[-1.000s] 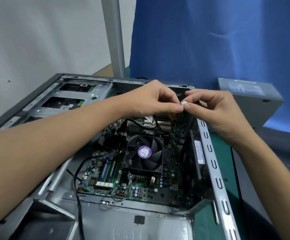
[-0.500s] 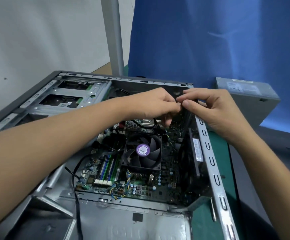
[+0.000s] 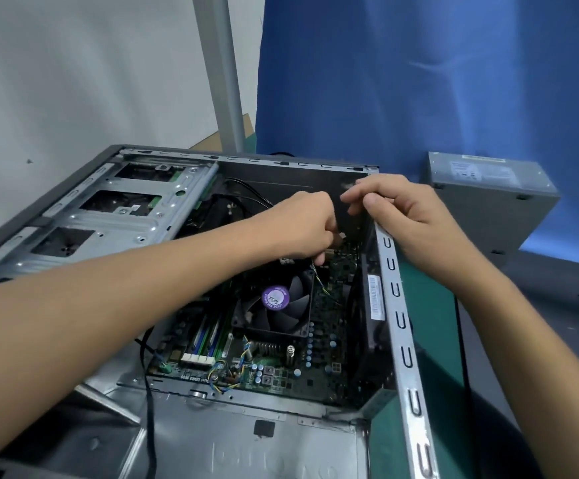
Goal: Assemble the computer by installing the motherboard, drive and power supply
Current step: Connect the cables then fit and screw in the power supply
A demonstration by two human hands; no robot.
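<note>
Head view: an open grey metal computer case [image 3: 398,305] lies on its side on the green-matted bench [image 3: 433,340]. The green motherboard [image 3: 329,340] is seated inside it, under a black cooler fan with a purple label [image 3: 274,305]. The left hand [image 3: 298,226] reaches in just beyond the fan, fingers curled downward; what its grip has hold of cannot be told. The right hand [image 3: 405,216] rests at the case's far right rim, thumb and fingertips drawn together, its grip's contents hidden too. The grey boxy power supply [image 3: 488,191] stands outside the case, far right, against a blue cloth [image 3: 419,81].
</note>
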